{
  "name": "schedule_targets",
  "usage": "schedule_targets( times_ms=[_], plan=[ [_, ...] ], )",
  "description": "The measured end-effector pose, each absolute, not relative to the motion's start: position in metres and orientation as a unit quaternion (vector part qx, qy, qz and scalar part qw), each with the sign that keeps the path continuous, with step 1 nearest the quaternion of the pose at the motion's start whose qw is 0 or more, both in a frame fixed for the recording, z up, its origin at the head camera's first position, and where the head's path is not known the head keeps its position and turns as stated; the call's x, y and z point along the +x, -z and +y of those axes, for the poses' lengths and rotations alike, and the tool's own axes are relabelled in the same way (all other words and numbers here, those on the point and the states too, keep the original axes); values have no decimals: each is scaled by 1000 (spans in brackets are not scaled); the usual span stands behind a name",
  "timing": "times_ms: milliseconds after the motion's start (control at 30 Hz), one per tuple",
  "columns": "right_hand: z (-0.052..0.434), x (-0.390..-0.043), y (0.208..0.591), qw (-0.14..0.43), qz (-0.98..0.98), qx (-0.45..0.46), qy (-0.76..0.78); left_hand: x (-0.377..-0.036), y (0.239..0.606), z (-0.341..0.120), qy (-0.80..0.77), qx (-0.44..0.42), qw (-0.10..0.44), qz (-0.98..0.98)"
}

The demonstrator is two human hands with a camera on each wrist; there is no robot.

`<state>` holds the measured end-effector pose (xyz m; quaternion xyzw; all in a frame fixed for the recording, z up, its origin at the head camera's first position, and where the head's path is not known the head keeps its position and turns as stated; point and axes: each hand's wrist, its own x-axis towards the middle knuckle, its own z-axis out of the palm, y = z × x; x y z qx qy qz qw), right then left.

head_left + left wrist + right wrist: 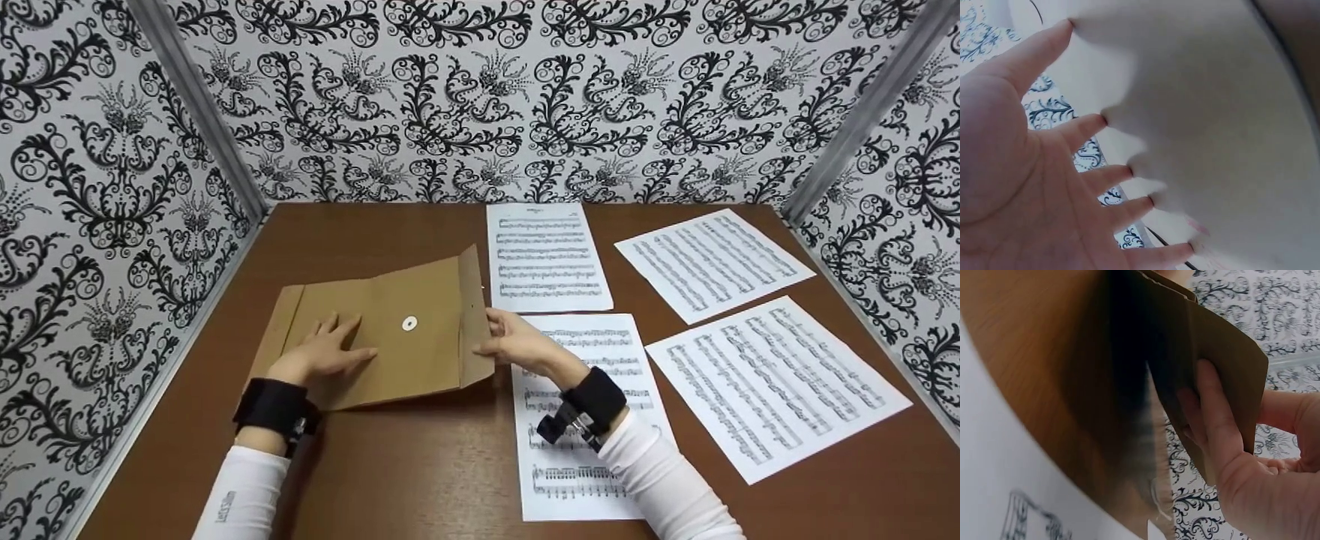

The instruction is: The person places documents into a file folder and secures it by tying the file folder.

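A brown kraft envelope (420, 360) lies at a slant over the table, its right end lifted and a small white disc (409, 323) on its face. My left hand (322, 351) rests on the left part of the face with fingers spread. In the left wrist view its fingertips (1103, 119) touch the envelope's surface. At the right end, my right hand (521, 343) grips the flap (474, 322). The right wrist view shows the flap (1235, 365) between fingers on one side and the thumb on the other.
Sheet music lies to the right: one page (547, 259) at the back, another (585, 480) under my right forearm, and two tilted pages (712, 262) farther right. Patterned walls (480, 97) enclose the brown table (420, 465) at the back and sides.
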<state>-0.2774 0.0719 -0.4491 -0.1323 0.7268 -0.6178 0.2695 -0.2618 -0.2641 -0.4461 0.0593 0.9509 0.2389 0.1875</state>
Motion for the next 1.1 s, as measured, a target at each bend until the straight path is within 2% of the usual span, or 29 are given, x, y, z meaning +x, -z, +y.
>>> schedule_targets(
  times_ms=[467, 1100],
  plan=[
    [77, -269, 437, 261, 634, -189, 703, -257, 432, -246, -296, 96, 151, 938],
    [75, -263, 430, 242, 655, -182, 692, -232, 404, -163, -276, 83, 124, 950]
  ],
)
